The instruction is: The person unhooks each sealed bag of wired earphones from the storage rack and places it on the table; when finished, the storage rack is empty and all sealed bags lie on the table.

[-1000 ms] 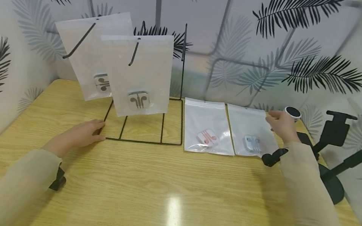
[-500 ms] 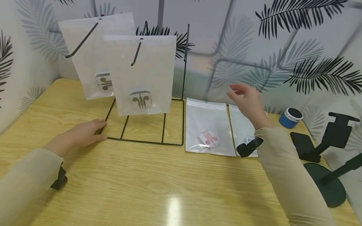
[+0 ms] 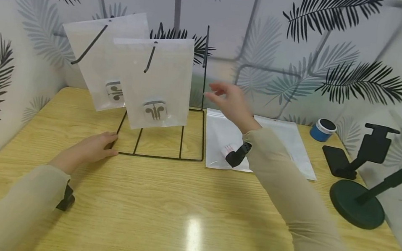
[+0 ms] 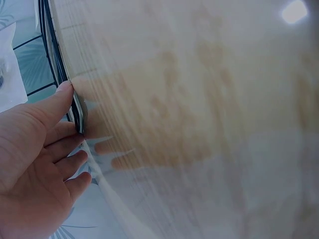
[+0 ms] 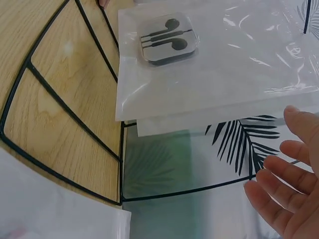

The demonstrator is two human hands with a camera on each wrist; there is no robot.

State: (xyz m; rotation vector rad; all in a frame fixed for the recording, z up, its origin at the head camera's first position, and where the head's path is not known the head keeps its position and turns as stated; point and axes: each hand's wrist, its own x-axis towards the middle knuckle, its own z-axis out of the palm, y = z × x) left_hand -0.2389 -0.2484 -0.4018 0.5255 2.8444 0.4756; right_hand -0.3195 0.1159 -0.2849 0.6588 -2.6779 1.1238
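My left hand [image 3: 85,150] holds the front left corner of a black wire display rack [image 3: 155,157], thumb and fingers around the wire in the left wrist view. My right hand [image 3: 232,104] is raised just right of the rack, fingers loosely bent and holding nothing. Two white zip bags hang from the rack's hooks: a front bag [image 3: 170,70] and a rear bag [image 3: 107,70]. Each shows an earphone case [image 5: 168,39] through its film. On the table, a zip bag [image 3: 215,136] with a pink earphone case lies partly under my right wrist. Beside it lies another bag [image 3: 294,142], its case hidden by my sleeve.
At the right stand a blue round jar [image 3: 323,131], a black phone holder [image 3: 374,144] and a stand with a dark green round base [image 3: 356,204]. A leaf-patterned curtain [image 3: 270,33] closes off the back of the wooden table [image 3: 145,203].
My right hand has left the right-hand flat bag and moved left, over the neighbouring bag, to beside the rack. The left hand stays at the rack's corner.
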